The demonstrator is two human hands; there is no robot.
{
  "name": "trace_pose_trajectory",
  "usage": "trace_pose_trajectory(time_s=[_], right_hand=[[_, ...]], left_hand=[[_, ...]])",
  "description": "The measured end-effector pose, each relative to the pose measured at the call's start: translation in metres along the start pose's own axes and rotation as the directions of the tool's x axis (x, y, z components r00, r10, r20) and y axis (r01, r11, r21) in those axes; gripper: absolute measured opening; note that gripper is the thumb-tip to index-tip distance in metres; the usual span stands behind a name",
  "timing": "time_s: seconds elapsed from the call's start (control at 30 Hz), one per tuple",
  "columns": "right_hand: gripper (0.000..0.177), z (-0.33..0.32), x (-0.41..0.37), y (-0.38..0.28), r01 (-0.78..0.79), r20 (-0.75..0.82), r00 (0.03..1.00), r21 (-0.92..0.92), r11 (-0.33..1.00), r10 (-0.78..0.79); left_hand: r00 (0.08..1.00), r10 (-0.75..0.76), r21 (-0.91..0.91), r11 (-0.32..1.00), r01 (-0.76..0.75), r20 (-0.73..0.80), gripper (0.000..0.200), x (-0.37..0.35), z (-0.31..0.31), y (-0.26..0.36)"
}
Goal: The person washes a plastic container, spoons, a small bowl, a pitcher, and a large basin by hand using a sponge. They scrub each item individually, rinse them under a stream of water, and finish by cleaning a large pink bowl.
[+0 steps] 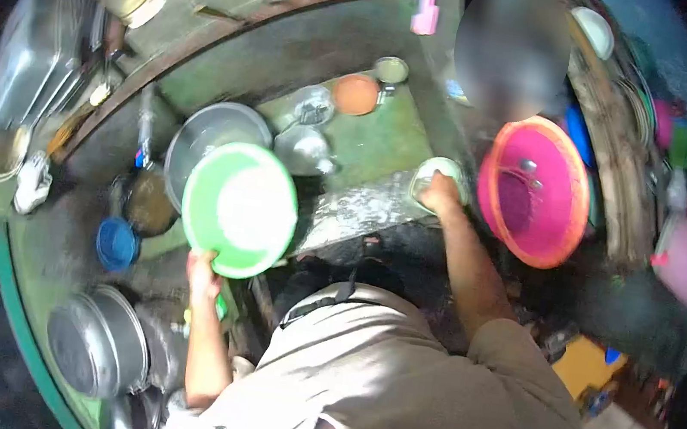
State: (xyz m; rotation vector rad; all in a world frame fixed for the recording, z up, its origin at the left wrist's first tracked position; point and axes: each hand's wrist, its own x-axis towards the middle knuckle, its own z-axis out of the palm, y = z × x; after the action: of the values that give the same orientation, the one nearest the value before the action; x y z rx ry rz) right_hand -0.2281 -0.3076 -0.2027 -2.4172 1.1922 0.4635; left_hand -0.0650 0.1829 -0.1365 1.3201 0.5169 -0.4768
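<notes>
green plastic basin (pixel 242 210) tilted, opening up toward camera, gripped at near rim by left hand (pixel 203 276). basin overlaps grey basin (pixel 230 123) behind it. right hand (pixel 441 194) well apart, at small pale bowl (pixel 426 170) by wet floor strip; fingers curled, overlapping bowl, cannot tell if gripping it. pink basin (pixel 560 204) with orange rim to right, spoons inside. metal pan (pixel 302 148) between two hands, farther out. orange bowl (pixel 356 95) beyond pan. blue bowl (pixel 117 244) left of green basin.

You look to be in a kitchen wash spot, with pots (pixel 79 345), bowls (pixel 356 95), a green tub (pixel 212 189) and wet floor (pixel 365 213) around you.
</notes>
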Motion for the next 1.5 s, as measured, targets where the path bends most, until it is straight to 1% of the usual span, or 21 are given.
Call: trace_pose_trajectory(time_s=[0.1,0.2,0.27,0.3,0.37,0.43,0.53,0.7,0.77,0.83,0.9,0.93,1.0,1.07,1.13,1.17,1.23,1.27,1.33,1.43,1.5], right_hand=[[0.042,0.018,0.018,0.007,0.171,0.054,0.984,-0.028,0.985,-0.169],[0.043,-0.037,-0.025,-0.022,0.082,0.024,0.996,-0.02,0.996,-0.081],[0.043,-0.062,-0.058,-0.037,0.163,-0.149,0.976,0.012,0.987,-0.159],[0.043,-0.058,-0.06,-0.039,0.174,-0.15,0.974,0.006,0.985,-0.172],[0.041,-0.062,-0.075,-0.055,0.557,-0.283,0.829,0.332,0.761,-0.483],[0.042,-0.044,-0.082,-0.08,0.594,-0.257,0.799,0.483,0.644,-0.544],[0.042,-0.024,-0.107,-0.145,0.629,-0.199,0.692,0.639,0.444,-0.694],[0.031,0.061,-0.135,-0.243,0.881,-0.345,0.419,0.378,0.284,-0.84],[0.027,0.03,-0.131,-0.28,0.972,-0.286,0.193,-0.072,0.222,-0.939],[0.024,-0.02,-0.105,-0.311,0.887,-0.164,0.279,-0.333,0.319,-0.946],[0.024,-0.043,-0.078,-0.301,0.754,-0.327,0.036,-0.611,0.24,-0.944],[0.024,-0.045,-0.089,-0.297,0.753,-0.323,0.036,-0.613,0.238,-0.946],[0.025,-0.049,-0.122,-0.283,0.796,-0.058,0.4,-0.472,0.378,-0.915],[0.039,0.003,-0.124,-0.292,0.851,-0.145,0.503,0.258,0.458,-0.852],[0.04,0.035,-0.147,-0.318,0.555,-0.288,0.68,0.803,0.216,-0.674],[0.037,0.011,-0.166,-0.317,0.552,-0.186,0.698,0.755,0.354,-0.692],[0.031,0.009,-0.138,-0.294,0.876,-0.18,0.482,0.116,0.468,-0.858],[0.025,-0.034,-0.143,-0.281,0.798,-0.118,0.506,-0.311,0.516,-0.854],[0.027,-0.069,-0.105,-0.251,0.736,-0.378,0.209,-0.547,0.399,-0.902],[0.023,-0.038,-0.088,-0.26,0.759,-0.695,0.144,-0.379,0.529,-0.704],[0.023,0.0,-0.112,-0.281,0.779,-0.52,0.574,0.109,0.617,-0.633]], left_hand=[[0.997,0.083,0.088,0.993,-0.083,0.008,0.031,-0.019,0.031,-0.019],[0.969,0.231,0.27,0.942,-0.199,-0.092,0.024,-0.005,0.027,-0.064],[0.964,0.257,0.244,0.941,-0.233,-0.069,0.019,-0.017,0.033,-0.075],[0.976,0.213,0.254,0.948,-0.192,-0.055,0.027,-0.005,0.018,-0.092],[0.989,0.143,0.226,0.966,-0.129,-0.047,0.036,-0.013,0.021,-0.102],[0.911,-0.398,-0.063,0.912,0.406,0.107,0.04,-0.041,0.033,-0.088],[0.86,-0.373,-0.151,0.883,0.444,0.349,0.043,-0.028,0.029,-0.109],[0.864,-0.108,-0.092,0.98,0.175,0.491,0.036,-0.059,0.079,-0.046],[0.938,0.021,-0.061,0.998,0.0,0.345,0.04,-0.074,0.093,-0.028],[0.932,0.204,-0.052,0.979,-0.197,0.299,0.046,-0.07,0.08,-0.023],[0.922,0.247,-0.129,0.967,-0.218,0.297,0.056,-0.078,0.073,0.012],[0.876,0.398,-0.13,0.917,-0.376,0.273,0.069,-0.075,0.074,0.022],[0.793,0.54,-0.123,0.84,-0.529,0.281,0.09,-0.077,0.083,0.046],[0.801,0.536,-0.153,0.844,-0.514,0.265,0.08,-0.06,0.093,0.036],[0.788,0.565,-0.139,0.825,-0.548,0.247,0.068,-0.058,0.103,0.035],[0.769,0.589,-0.107,0.806,-0.583,0.248,0.07,-0.058,0.104,0.039],[0.839,0.45,-0.14,0.893,-0.428,0.306,0.09,-0.063,0.094,0.05],[0.785,0.538,-0.03,0.83,-0.557,0.308,0.091,-0.064,0.088,0.053],[0.698,0.634,0.059,0.725,-0.687,0.334,0.093,-0.064,0.099,0.065],[0.649,0.675,0.034,0.683,-0.729,0.35,0.093,-0.076,0.129,0.064],[0.567,0.717,0.136,0.567,-0.813,0.406,0.093,-0.086,0.152,0.064]])
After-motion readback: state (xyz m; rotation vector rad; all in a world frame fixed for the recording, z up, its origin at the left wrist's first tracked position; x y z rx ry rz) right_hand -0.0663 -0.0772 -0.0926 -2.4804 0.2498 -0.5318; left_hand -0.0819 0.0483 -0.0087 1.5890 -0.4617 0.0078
